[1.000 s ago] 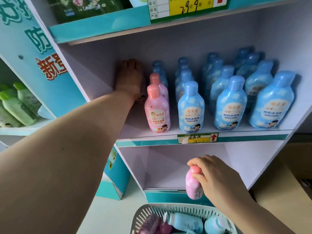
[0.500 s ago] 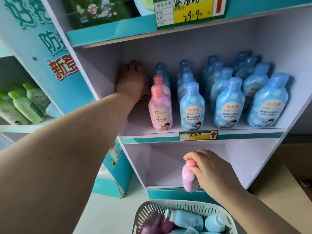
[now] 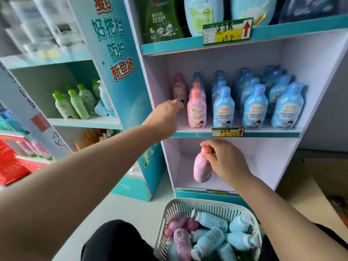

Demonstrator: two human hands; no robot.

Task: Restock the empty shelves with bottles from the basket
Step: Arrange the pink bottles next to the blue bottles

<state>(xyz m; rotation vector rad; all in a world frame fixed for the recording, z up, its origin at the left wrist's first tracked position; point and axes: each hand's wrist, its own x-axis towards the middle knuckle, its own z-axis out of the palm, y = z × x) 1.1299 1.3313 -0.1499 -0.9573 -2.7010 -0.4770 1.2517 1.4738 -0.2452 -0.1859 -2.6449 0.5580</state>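
The left hand [image 3: 165, 117] reaches into the shelf [image 3: 273, 134], its fingertips at the base of the rear bottle [image 3: 178, 89], a pink one that stands upright just beyond them. Whether the hand grips, touches or only nears it cannot be told, as the fingers point away from the camera. Just right of this hand stands another pink bottle [image 3: 196, 110], and further right are rows of blue bottles [image 3: 256, 108].

Below and to the right, the right hand [image 3: 224, 161] pinches a held bottle [image 3: 202, 170], also pink, by its cap. It hangs left of the palm, in front of the lower shelf [image 3: 254, 162]. Beneath this hand sits the basket [image 3: 170, 210], with blue and pink bottles lying in it.
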